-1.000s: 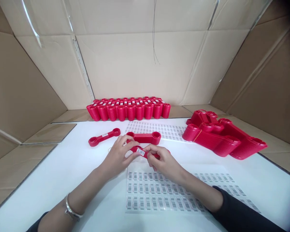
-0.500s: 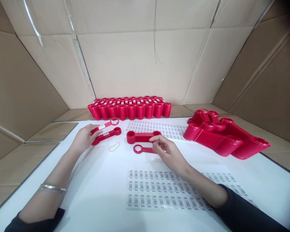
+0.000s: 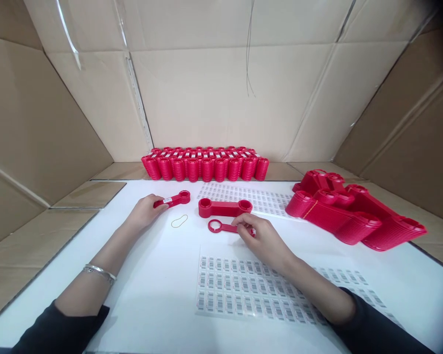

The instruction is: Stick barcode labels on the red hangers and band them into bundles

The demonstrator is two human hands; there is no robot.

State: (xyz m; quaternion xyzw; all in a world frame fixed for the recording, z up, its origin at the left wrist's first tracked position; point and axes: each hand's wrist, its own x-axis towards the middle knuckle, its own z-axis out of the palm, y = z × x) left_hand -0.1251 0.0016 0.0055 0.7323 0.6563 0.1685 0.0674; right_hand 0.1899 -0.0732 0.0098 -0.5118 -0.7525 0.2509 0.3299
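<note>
My left hand [image 3: 146, 212] is closed on the near end of a small stack of red plastic ring wrenches [image 3: 179, 197], whose top piece carries a white barcode label. To the right, my right hand [image 3: 260, 236] pinches the right part of a single flat red ring wrench [image 3: 216, 226] lying on the table. Behind it sits a thicker stack of the same wrenches [image 3: 224, 209], lined up ring over ring. A thin rubber band [image 3: 179, 221] lies loose between the left stack and the single wrench.
Several banded, labelled stacks [image 3: 206, 168] stand in a row along the back cardboard wall [image 3: 214, 98]. Larger piles of red wrenches [image 3: 332, 216] lie at the right. One barcode label sheet [image 3: 243, 290] is under my right forearm; another sheet [image 3: 258, 199] lies farther back.
My left hand has brought the labelled wrench down onto the small stack, so the two now sit together. My right hand stays at the single wrench. The view has shifted slightly.
</note>
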